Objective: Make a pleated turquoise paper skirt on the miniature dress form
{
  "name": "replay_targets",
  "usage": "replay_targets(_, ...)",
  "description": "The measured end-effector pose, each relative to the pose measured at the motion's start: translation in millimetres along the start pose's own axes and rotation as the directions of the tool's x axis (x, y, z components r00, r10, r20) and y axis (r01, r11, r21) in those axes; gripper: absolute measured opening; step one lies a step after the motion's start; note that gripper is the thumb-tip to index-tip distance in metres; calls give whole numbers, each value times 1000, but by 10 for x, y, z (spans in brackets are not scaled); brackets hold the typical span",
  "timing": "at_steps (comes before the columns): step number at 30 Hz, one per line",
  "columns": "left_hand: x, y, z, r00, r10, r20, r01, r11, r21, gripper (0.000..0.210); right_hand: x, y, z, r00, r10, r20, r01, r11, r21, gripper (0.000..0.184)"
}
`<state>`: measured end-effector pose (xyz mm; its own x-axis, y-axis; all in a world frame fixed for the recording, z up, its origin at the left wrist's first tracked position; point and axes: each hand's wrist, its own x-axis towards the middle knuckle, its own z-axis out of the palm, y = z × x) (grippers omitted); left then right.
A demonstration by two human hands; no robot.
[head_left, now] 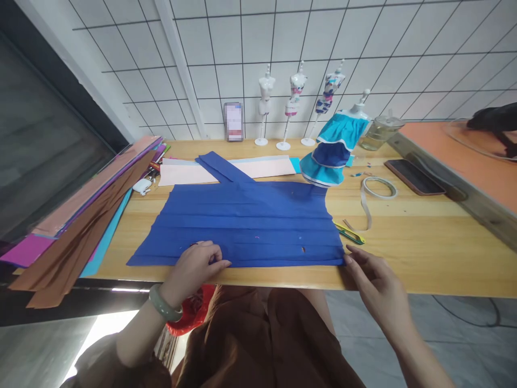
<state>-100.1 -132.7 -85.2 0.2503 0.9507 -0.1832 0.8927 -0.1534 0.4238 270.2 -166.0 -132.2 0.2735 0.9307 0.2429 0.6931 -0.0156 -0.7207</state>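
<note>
A wide blue sheet (250, 215) with long crease lines lies flat along the table's front edge; I cannot tell if it is cloth or crepe paper. Its front edge looks folded into a narrow band. My left hand (197, 267) rests on this edge left of the middle, fingers curled and thumb pointing right along the fold. At the front right corner, my right hand (375, 277) has its thumb and forefinger closed on the sheet's edge. Just beyond that corner lie yellow-green thread snips (349, 233). A folded blue strip (226, 168) overlaps the sheet's back edge.
Coloured strips (97, 210) are piled at the left, beside a white earphone case (142, 186). Behind stand several small mannequins (265, 97), one in a tiered blue dress (335, 148). A tape roll (379, 187), phone (414, 177) and lidded cup (379, 133) are to the right.
</note>
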Motion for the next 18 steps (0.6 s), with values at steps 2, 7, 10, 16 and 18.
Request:
replay_targets(2,-3,16,-14,1000,-9,7,9,1000,-2,33,-6,38,2,999,-43,9,44,999,-27,35)
replay_targets(7,-3,37,-40,1000,-10,19,11,1000,-9,34,-30,109,20,990,-139,-13,137,986,-98,35)
replay_targets(10,-2,46,-52,1000,-10,18,10,1000,-13,33,-32,123,20,986,-166,-8,164,978,-128,33)
replay_targets(16,10,43,-56,1000,-10,12,11,1000,-22,33,-37,149,12,975,-222,11,219,948,-233,33)
replay_targets(18,19,31,-49,1000,-7,20,7,1000,-15,33,-40,157,12,971,-238,23,236,936,-263,33)
